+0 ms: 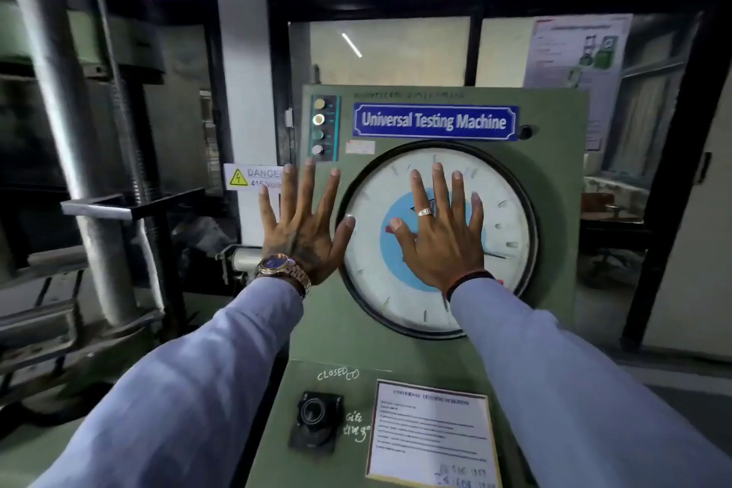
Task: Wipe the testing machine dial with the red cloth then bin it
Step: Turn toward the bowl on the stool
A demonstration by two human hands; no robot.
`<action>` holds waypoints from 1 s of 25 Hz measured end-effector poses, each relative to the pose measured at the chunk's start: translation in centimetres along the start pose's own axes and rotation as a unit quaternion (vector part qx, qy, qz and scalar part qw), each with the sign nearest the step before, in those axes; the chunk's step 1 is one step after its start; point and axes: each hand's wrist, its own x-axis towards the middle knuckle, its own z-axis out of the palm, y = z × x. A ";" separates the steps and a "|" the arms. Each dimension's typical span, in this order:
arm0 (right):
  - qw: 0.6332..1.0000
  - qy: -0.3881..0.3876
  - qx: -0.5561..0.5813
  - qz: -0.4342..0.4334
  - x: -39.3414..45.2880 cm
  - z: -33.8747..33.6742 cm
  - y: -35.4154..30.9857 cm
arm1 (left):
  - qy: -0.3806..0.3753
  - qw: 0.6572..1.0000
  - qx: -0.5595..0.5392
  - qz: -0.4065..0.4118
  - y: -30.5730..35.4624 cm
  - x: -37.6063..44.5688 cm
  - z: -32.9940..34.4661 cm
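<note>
Both hands are up in front of the machine (554,154), palms forward and backs to the camera, fingers splayed wide — and neither one holds anything. The right hand (441,234) sits squarely over the dial (511,222), its fingers (439,186) fanned across the upper half of the white face and its palm over the blue centre; whether it presses the glass or just hangs before it, I cannot tell from this angle. The left hand (303,224) is off to the side, spread over the green panel just beside the dial's black rim, its thumb reaching the rim's edge, a watch (279,263) on the wrist. So the right hand is the one already on target, and the dial lies directly under its fingers, round, facing the person, with no long axis to line up on. Here is the snag — the red cloth is nowhere in view. It is not in either hand, nor on the sloped console below with its knob (315,414) and printed sheet (429,432), nor on the frame at left. No bin shows either. My read: the wipe has not begun, and the move to come turns less on the dial than on finding that cloth somewhere out of frame, then bringing it back to where the right hand is now.
</note>
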 end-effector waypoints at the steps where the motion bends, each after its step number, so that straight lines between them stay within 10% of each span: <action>1: 1.000 -0.015 0.005 -0.006 -0.3 0.8 -1.4 | -0.009 1.000 0.019 -0.021 -1.3 -0.9 -0.4; 13: 0.949 -0.117 0.219 -0.194 -8.7 7.0 -23.3 | -0.022 0.951 0.168 -0.260 -15.6 -20.9 -9.3; 25: 0.806 -0.242 0.357 -0.406 -30.8 3.9 -49.1 | -0.056 0.802 0.321 -0.500 -23.8 -50.3 -22.3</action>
